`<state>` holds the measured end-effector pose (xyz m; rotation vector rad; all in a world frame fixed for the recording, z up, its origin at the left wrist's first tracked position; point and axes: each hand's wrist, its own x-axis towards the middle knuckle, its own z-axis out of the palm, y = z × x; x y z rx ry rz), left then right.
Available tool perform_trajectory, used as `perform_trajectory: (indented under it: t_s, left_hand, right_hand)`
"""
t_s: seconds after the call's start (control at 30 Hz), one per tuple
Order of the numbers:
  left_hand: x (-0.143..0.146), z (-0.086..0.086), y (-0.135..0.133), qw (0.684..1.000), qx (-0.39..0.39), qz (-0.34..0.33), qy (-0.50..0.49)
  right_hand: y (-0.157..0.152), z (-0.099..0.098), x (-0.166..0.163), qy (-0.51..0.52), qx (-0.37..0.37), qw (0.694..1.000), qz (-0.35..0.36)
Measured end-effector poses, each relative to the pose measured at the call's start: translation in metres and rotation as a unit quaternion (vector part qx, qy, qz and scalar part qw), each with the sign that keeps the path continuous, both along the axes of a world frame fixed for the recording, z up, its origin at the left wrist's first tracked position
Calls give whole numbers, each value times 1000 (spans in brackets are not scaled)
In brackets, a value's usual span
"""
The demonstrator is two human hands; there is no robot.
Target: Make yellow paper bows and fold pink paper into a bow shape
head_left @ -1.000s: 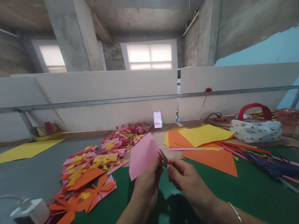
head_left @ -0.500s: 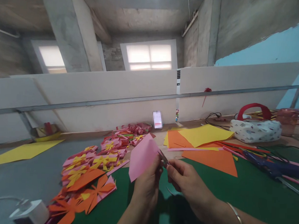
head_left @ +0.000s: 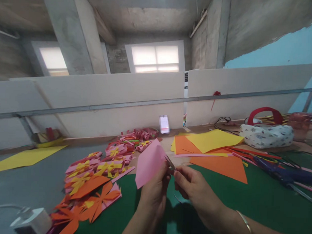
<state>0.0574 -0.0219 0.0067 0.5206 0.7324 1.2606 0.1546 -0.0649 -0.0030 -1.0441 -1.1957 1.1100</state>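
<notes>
A folded piece of pink paper (head_left: 149, 162) stands tilted in my left hand (head_left: 157, 190), whose fingers are closed on its lower right part. My right hand (head_left: 194, 186) is closed around the handles of small scissors (head_left: 170, 162). The scissor blades point up and left, against the right edge of the pink paper. My fingers mostly hide the handles. Under both hands lies a green mat (head_left: 224, 198), with a thin curved sliver on it. Orange paper flowers (head_left: 102, 200) lie to the left of my left hand.
Pink and yellow paper pieces (head_left: 110, 163) are heaped on the left. Yellow sheets (head_left: 214, 141) and an orange sheet (head_left: 220, 167) lie to the right, near a blue glue gun (head_left: 279, 174). A white charger (head_left: 32, 222) sits front left; a white bag (head_left: 266, 134) stands back right.
The scissors' blades look closer together than before. The pink paper and both hands have hardly moved.
</notes>
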Motion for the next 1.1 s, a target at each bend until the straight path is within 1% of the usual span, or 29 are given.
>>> perform_trajectory:
  t_s: [0.13, 0.23, 0.37, 0.5, 0.6, 0.73, 0.87, 0.93, 1.1]
  left_hand:
    - [-1, -4, 1, 1000, 13, -7, -5]
    - [-2, -7, 3, 1000, 9, -9, -4]
    - [-3, -9, 4, 999, 27, -27, -7]
    - [-2, -6, 3, 1000, 25, -18, -1]
    - [-1, -3, 1, 1000, 19, -14, -15]
    - [0, -2, 0, 999, -13, -7, -34]
    - [-2, -5, 0, 999, 5, -8, -37]
    - [-2, -5, 0, 999, -3, -9, -39]
    - [1, 1, -2, 999, -18, -5, -41]
  right_hand:
    - [0, 0, 0, -1, -6, 1000, 1]
    - [0, 0, 0, -6, 3, 1000, -3]
    - [0, 0, 1, -2, 6, 1000, 2]
    - [1, 1, 1, 3, 2, 1000, 2]
    - [1, 0, 0, 14, -7, 1000, 5]
    - [2, -2, 0, 19, -2, 1000, 1]
    - [2, -1, 0, 14, 0, 1000, -1]
    - [2, 0, 0, 11, -5, 1000, -3]
    - [2, 0, 0, 14, -13, 1000, -9]
